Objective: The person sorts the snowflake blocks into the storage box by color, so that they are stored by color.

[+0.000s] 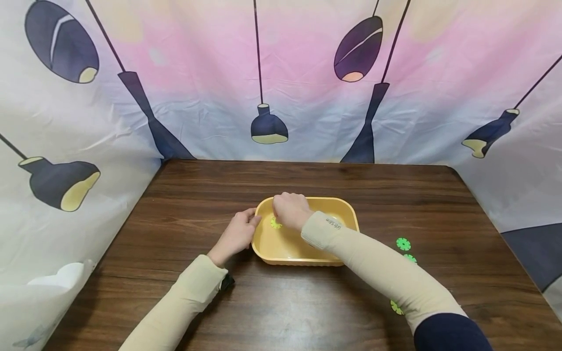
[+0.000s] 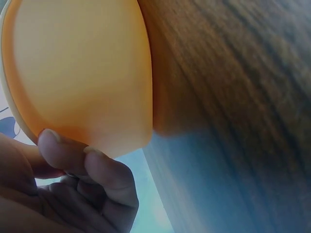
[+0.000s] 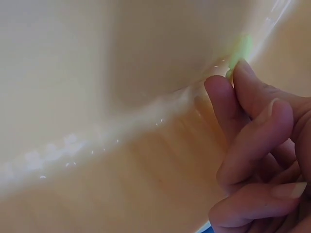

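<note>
A yellow plastic basin (image 1: 281, 243) stands on the wooden table, its long side across my view. My left hand (image 1: 237, 234) grips its left rim; the left wrist view shows fingertips (image 2: 51, 141) at the edge of the basin's wall (image 2: 87, 73). Reaching into the basin, my right hand (image 1: 291, 209) has its back to the head camera. In the right wrist view, its thumb and index finger pinch a light green notched plastic disc (image 3: 239, 52) close to the basin's inner wall. A yellow-green notched disc (image 1: 275, 223) shows just below the right hand in the head view.
Right of the basin, a green notched disc (image 1: 403, 243) lies on the table (image 1: 197, 195), with another green disc (image 1: 410, 258) partly behind the right forearm. Nearer me is a yellow-green disc (image 1: 396, 307), also partly covered by the sleeve. A printed curtain (image 1: 219, 122) surrounds the table.
</note>
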`<state>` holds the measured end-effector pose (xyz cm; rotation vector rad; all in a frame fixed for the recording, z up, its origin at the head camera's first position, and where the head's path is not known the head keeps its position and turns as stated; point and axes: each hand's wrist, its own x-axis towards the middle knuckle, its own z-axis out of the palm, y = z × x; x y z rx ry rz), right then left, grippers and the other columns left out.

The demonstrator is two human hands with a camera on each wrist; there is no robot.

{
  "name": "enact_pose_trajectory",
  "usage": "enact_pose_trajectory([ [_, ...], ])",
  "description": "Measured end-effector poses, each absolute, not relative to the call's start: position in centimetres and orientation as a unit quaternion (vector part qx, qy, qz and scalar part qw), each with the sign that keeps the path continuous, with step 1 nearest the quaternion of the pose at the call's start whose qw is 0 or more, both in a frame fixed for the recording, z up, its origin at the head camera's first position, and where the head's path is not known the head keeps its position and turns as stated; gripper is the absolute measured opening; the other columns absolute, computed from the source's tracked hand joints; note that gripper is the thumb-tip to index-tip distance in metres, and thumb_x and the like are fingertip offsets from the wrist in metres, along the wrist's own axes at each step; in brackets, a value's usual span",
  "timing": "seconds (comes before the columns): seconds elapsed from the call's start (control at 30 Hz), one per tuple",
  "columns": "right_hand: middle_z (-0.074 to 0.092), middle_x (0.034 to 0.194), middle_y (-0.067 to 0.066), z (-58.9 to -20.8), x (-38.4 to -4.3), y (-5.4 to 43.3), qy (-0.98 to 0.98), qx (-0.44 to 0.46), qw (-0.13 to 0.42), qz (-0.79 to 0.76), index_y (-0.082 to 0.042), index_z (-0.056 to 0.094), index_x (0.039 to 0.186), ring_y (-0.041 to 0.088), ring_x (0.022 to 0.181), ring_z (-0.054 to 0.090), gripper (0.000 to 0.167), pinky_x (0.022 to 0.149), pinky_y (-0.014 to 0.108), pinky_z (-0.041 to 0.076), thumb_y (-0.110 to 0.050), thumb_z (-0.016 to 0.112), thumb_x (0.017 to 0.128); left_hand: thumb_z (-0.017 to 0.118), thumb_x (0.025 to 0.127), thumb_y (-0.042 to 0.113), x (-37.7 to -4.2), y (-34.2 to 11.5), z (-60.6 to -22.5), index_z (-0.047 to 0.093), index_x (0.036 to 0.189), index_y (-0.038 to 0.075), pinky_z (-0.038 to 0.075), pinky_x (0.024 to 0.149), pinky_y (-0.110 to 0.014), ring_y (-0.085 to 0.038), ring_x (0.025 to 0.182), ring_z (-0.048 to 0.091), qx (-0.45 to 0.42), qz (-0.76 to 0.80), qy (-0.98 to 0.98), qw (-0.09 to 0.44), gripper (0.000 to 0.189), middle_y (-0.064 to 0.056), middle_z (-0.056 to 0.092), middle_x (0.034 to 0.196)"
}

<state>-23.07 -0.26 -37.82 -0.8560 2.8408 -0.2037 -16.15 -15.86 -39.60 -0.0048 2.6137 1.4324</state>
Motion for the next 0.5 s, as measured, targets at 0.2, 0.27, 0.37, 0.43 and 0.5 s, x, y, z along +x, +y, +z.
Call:
enact_pose_trajectory([
  [0.2, 0.066, 0.078, -0.008, -38.05, -23.02, -0.23, 0.953, -0.285, 0.08, -0.07, -0.02, 0.069, 0.077, 0.013, 0.07, 0.062, 0.012, 0.062, 0.034, 0.054, -0.022, 0.08, 0.082, 0.045, 0.103, 0.015, -16.24, -15.9, -39.72, 0.047, 0.138, -0.004, 0.038, 0.034, -0.024, -0.014, 0.035, 0.042, -0.001, 0.479, 0.874, 0.079, 0.039, -0.014, 0.056, 0.064],
  [0.27, 0.066, 0.078, -0.008, -38.09, -23.01, -0.21, 0.953, -0.285, 0.079, -0.068, -0.02, 0.069, 0.077, 0.013, 0.07, 0.062, 0.012, 0.061, 0.034, 0.054, -0.022, 0.079, 0.082, 0.045, 0.103, 0.015, -16.26, -15.89, -39.76, 0.047, 0.137, -0.004, 0.038, 0.034, -0.024, -0.014, 0.035, 0.042, -0.003, 0.48, 0.874, 0.079, 0.039, -0.014, 0.056, 0.064],
  [0.37, 0.066, 0.078, -0.008, -38.08, -22.98, -0.19, 0.952, -0.287, 0.079, -0.067, -0.02, 0.069, 0.077, 0.012, 0.069, 0.062, 0.011, 0.06, 0.033, 0.054, -0.022, 0.079, 0.083, 0.045, 0.103, 0.014, -16.26, -15.86, -39.72, 0.047, 0.137, -0.004, 0.038, 0.035, -0.024, -0.014, 0.035, 0.042, -0.003, 0.48, 0.874, 0.079, 0.039, -0.014, 0.056, 0.064],
  [0.43, 0.067, 0.078, -0.007, -37.98, -22.94, -0.15, 0.952, -0.288, 0.08, -0.069, -0.02, 0.07, 0.077, 0.012, 0.068, 0.062, 0.01, 0.059, 0.033, 0.054, -0.021, 0.078, 0.084, 0.045, 0.103, 0.014, -16.26, -15.82, -39.67, 0.047, 0.137, -0.004, 0.038, 0.035, -0.024, -0.014, 0.035, 0.042, -0.004, 0.481, 0.873, 0.08, 0.039, -0.014, 0.056, 0.064],
  [0.5, 0.067, 0.079, -0.007, -37.81, -22.84, -0.08, 0.951, -0.291, 0.082, -0.072, -0.02, 0.071, 0.078, 0.012, 0.068, 0.062, 0.009, 0.06, 0.033, 0.054, -0.021, 0.078, 0.084, 0.045, 0.103, 0.015, -16.23, -15.83, -39.62, 0.047, 0.138, -0.004, 0.038, 0.035, -0.024, -0.014, 0.035, 0.042, -0.006, 0.482, 0.872, 0.082, 0.039, -0.013, 0.055, 0.064],
])
